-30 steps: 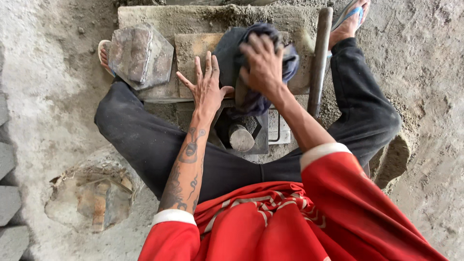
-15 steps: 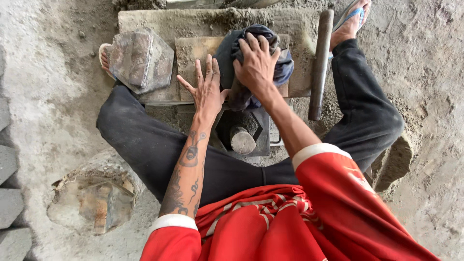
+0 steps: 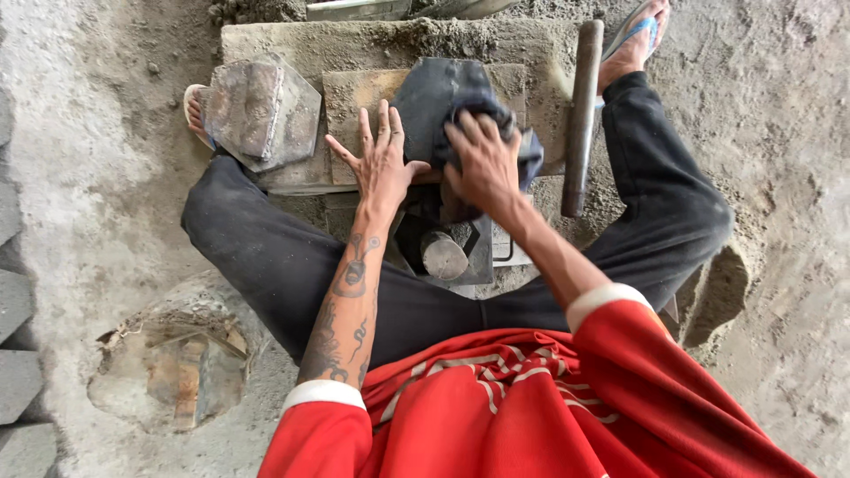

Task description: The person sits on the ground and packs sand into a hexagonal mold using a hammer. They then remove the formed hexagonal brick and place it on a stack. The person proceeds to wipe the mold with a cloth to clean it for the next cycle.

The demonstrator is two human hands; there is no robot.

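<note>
A dusty concrete slab [image 3: 372,40] lies across the top of the view, set on a sandy grey floor [image 3: 779,106]. The person sits over it in a red shirt, with dark trousers [image 3: 266,257] spread to either side. On the slab's left part rests a hexagonal metal mould [image 3: 261,111], tilted, its faces rusty and grey. To the lower left a broken, hollowed lump of concrete [image 3: 168,363] sits on the floor, and grey paving blocks [image 3: 13,301] line the left edge. A long dark metal bar [image 3: 582,115] lies along the slab's right side, just beside a foot in a blue sandal [image 3: 639,35].

At the middle, a dark hexagonal block [image 3: 434,97] stands on a flat brown plate [image 3: 354,97]. The right hand [image 3: 482,164] is closed on a dark blue rag [image 3: 522,150], pressing it against the block's near face. The left hand [image 3: 381,159] lies open, fingers spread, flat on the plate and touching the block's left edge. Below the hands a short metal cylinder [image 3: 443,255] sits in a dark frame.
</note>
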